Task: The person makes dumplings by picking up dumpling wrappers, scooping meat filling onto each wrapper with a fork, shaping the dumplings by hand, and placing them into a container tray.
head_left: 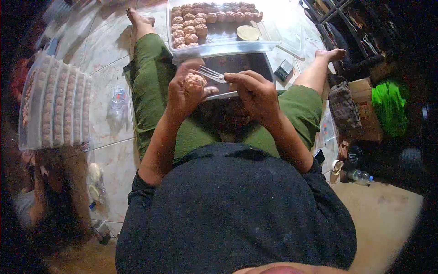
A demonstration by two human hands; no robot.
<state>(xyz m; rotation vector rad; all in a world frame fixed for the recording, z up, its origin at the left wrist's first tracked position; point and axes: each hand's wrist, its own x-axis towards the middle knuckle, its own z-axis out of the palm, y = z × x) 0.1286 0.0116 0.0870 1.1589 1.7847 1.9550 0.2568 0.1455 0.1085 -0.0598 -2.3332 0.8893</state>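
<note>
In my left hand (180,98) rests a bumpy pinkish-brown ball (195,84), with the fingers curled round it. My right hand (258,93) pinches a fork (211,73) near its tines, which point left toward the ball. Just beyond my hands stands a clear plastic tray (223,47) with rows of similar bumpy balls (189,30) along its left and far sides. A round pale disc (247,33) lies in the tray at the right. Below the tray and behind my hands is a dark box (251,68), partly hidden.
A stack of clear trays (54,102) filled with balls stands at the left. Tiled floor (112,157) surrounds my outstretched legs. On the right are a dark rack (351,27), a small dark box (284,70), a cardboard box (365,109), a green bag (388,107) and a bottle (360,176).
</note>
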